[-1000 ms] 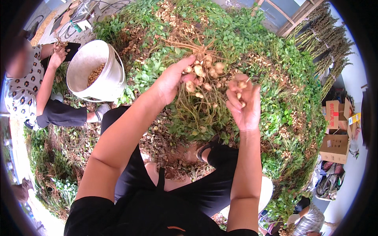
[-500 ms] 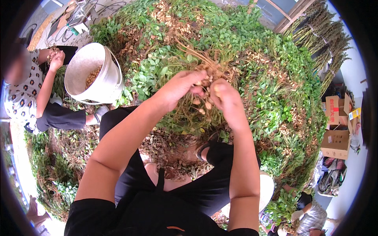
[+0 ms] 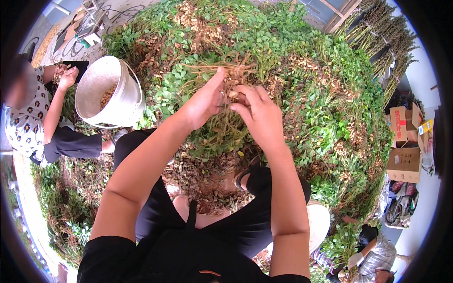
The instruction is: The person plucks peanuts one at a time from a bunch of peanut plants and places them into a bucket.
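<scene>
My left hand [image 3: 206, 103] is closed round the root end of a bunch of peanut plants [image 3: 236, 73], its thumb pointing up along the stems. Brown roots stick out above the hand, and leafy stems hang below it. Close against it, my right hand [image 3: 258, 107] pinches a pale peanut [image 3: 233, 94] between thumb and fingers at the roots. The bunch is held above the heap of pulled peanut plants [image 3: 325, 113] in front of my knees.
A white bucket [image 3: 101, 85] partly filled with peanuts stands at the left, beside a seated person [image 3: 35, 108] handling peanuts. Another person [image 3: 375, 257] works at the lower right. Cardboard boxes [image 3: 403, 165] lie at the right; a white tub [image 3: 318, 221] stands beside my right leg.
My right hand has shifted left and turned its fingers toward the left hand. My left thumb has lifted, and the roots now point more upright. The view has shifted slightly.
</scene>
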The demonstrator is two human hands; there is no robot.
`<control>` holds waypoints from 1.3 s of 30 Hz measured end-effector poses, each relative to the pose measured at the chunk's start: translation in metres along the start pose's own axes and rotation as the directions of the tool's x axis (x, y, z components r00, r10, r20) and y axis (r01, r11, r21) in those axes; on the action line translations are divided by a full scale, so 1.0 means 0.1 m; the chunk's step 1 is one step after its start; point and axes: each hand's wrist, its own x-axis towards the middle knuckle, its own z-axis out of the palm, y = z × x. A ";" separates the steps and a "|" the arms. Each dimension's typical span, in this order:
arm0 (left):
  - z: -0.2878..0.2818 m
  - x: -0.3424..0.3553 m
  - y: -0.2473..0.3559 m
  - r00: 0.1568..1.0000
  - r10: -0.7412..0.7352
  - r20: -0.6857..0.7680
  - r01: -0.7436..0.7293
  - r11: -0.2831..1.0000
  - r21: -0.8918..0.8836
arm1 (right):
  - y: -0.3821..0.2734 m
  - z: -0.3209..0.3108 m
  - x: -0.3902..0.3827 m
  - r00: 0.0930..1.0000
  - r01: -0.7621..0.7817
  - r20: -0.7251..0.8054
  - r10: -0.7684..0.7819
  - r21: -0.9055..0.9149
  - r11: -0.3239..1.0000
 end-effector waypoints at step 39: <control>-0.24 -0.04 0.03 0.972 0.113 -0.206 -0.144 0.979 -0.143 | 0.12 -0.07 0.01 0.948 -0.308 0.105 0.302 0.545 0.779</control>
